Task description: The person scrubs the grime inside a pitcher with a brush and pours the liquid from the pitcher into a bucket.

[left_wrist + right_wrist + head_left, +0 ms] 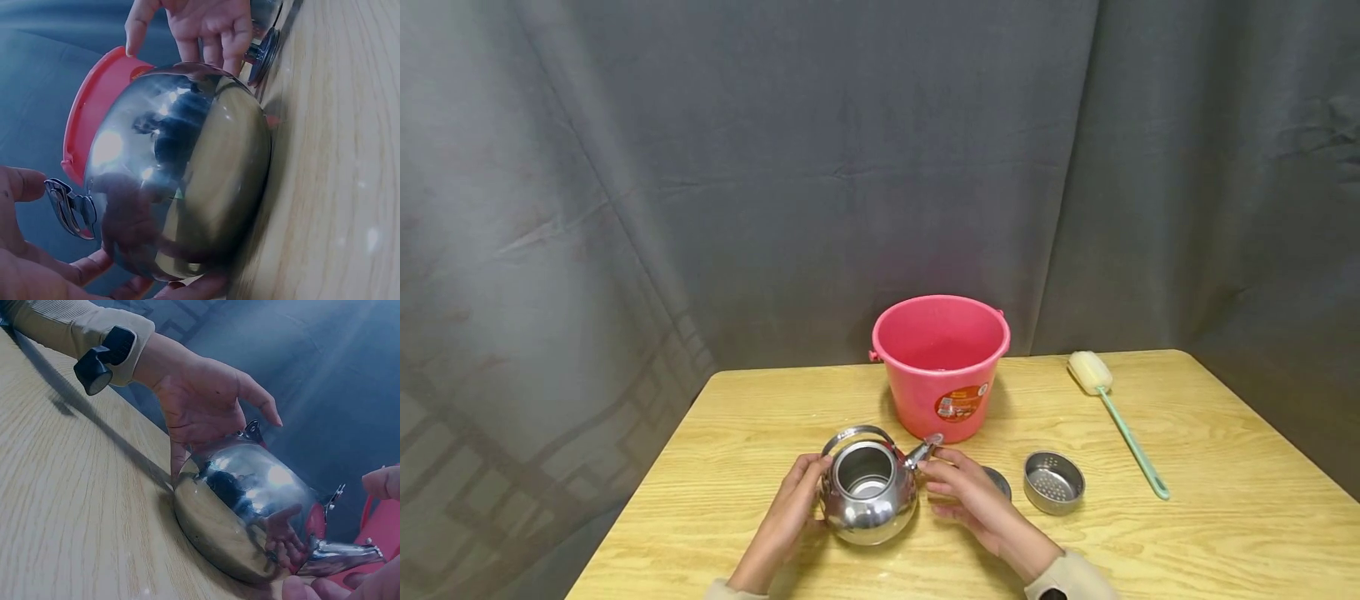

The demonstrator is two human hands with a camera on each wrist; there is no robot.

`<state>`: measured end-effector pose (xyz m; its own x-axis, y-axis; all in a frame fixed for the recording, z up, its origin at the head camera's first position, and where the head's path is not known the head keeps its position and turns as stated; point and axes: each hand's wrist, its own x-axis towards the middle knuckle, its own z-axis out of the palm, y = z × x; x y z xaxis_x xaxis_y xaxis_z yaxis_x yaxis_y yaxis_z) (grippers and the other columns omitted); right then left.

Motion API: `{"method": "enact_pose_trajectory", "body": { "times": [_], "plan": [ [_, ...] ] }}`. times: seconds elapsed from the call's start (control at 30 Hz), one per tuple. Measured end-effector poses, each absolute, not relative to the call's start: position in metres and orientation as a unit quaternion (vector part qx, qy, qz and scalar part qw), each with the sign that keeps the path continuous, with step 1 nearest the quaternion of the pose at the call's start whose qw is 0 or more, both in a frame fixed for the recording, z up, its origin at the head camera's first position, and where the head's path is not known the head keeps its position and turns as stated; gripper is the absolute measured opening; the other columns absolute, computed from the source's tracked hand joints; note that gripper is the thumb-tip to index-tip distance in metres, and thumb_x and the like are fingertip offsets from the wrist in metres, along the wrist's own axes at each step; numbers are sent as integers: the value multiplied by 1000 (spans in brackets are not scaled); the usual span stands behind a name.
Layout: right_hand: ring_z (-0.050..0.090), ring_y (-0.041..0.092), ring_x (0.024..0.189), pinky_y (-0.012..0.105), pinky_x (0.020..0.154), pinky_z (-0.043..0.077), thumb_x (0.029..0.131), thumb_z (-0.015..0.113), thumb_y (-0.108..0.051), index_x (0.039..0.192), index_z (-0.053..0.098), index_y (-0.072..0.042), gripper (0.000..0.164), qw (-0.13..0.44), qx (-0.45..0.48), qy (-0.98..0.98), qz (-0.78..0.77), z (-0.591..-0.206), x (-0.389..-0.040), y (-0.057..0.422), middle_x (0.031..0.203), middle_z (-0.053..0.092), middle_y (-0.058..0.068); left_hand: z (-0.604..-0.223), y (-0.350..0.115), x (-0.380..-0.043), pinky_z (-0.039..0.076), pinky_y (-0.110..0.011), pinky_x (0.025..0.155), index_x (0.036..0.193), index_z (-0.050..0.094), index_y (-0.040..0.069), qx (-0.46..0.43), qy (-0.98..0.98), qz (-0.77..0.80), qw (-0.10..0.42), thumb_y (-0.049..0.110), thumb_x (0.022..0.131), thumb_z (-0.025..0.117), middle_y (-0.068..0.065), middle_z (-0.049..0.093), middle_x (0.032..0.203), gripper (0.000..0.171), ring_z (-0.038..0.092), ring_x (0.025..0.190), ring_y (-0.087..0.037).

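On the desk [692, 517]: kettle [871, 521] between left fingers [805, 473] and right fingers [946, 476], bucket [910, 396] behind, lid [999, 482] to the right, then strainer [1054, 482], brush [1122, 425] farther right and back; behind the desk, curtain [850, 183].

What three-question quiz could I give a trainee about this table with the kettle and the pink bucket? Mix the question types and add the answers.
1. True or false: a lid covers the top of the kettle.
2. Which lies farthest right in the head view: (a) the pink bucket, (b) the long-handled brush, or (c) the perforated metal cup?
3. Which part of the kettle is the person's right grip nearest to?

Key:
1. False; its round top opening is uncovered.
2. b.
3. The spout.
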<state>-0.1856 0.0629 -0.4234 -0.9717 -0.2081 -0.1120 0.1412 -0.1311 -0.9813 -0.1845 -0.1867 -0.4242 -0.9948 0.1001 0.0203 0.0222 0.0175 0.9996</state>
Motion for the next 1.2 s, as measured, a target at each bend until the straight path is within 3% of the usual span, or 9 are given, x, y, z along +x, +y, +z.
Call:
{"method": "enact_pose_trajectory", "body": {
  "times": [0.1, 0.2, 0.3, 0.4, 0.57, 0.7, 0.83, 1.2],
  "plan": [
    [50, 39, 113, 47, 86, 50, 91, 62, -27, 135, 40, 6, 59, 125, -25, 647, -752, -425, -187, 60, 124, 54, 21, -425, -188, -184, 45, -73, 75, 125, 38, -6, 44, 718, 693, 41, 35, 102, 42, -34, 28, 140, 48, 10, 128, -68],
    [49, 37, 112, 47, 84, 50, 91, 62, -27, 131, 42, 4, 55, 134, -27, 646, -751, -427, -190, 56, 120, 56, 17, -425, -189, -184, 48, -70, 73, 128, 35, -5, 45, 722, 689, 55, 38, 102, 41, -33, 30, 136, 51, 26, 123, -67],
    [49, 36, 111, 47, 81, 51, 90, 64, -26, 130, 43, 1, 53, 138, -24, 649, -748, -430, -193, 53, 117, 57, 15, -426, -190, -184, 51, -65, 72, 130, 34, -5, 39, 721, 689, 62, 40, 101, 42, -30, 33, 133, 54, 40, 118, -59],
    [49, 35, 109, 48, 78, 52, 88, 67, -27, 128, 44, -2, 52, 141, -22, 651, -746, -432, -195, 49, 116, 56, 14, -427, -191, -185, 53, -61, 71, 132, 35, -4, 27, 720, 691, 64, 41, 100, 43, -28, 35, 131, 56, 45, 116, -51],
    [48, 40, 112, 52, 75, 53, 84, 73, -33, 125, 44, -7, 57, 152, -29, 652, -742, -437, -199, 45, 120, 52, 19, -428, -191, -184, 56, -55, 67, 133, 35, -4, 15, 716, 695, 65, 43, 99, 43, -31, 32, 133, 58, 45, 115, -50],
    [50, 37, 110, 51, 71, 55, 80, 77, -35, 121, 42, -8, 60, 158, -31, 644, -748, -440, -201, 42, 119, 54, 19, -429, -192, -183, 56, -56, 67, 135, 34, -4, 7, 701, 709, 75, 44, 99, 41, -35, 26, 135, 60, 39, 118, -58],
    [53, 33, 104, 51, 68, 56, 79, 78, -31, 119, 37, -4, 63, 150, -35, 639, -753, -439, -200, 39, 114, 56, 18, -430, -194, -183, 55, -57, 69, 137, 34, -4, 4, 693, 716, 84, 45, 100, 39, -36, 25, 137, 61, 33, 121, -63],
    [58, 26, 96, 52, 66, 57, 81, 75, -19, 124, 32, -2, 64, 130, -43, 648, -749, -436, -197, 33, 108, 56, 16, -431, -194, -185, 55, -56, 69, 135, 34, -2, 12, 696, 713, 87, 44, 100, 41, -34, 27, 135, 59, 31, 123, -64]
  ]
}}
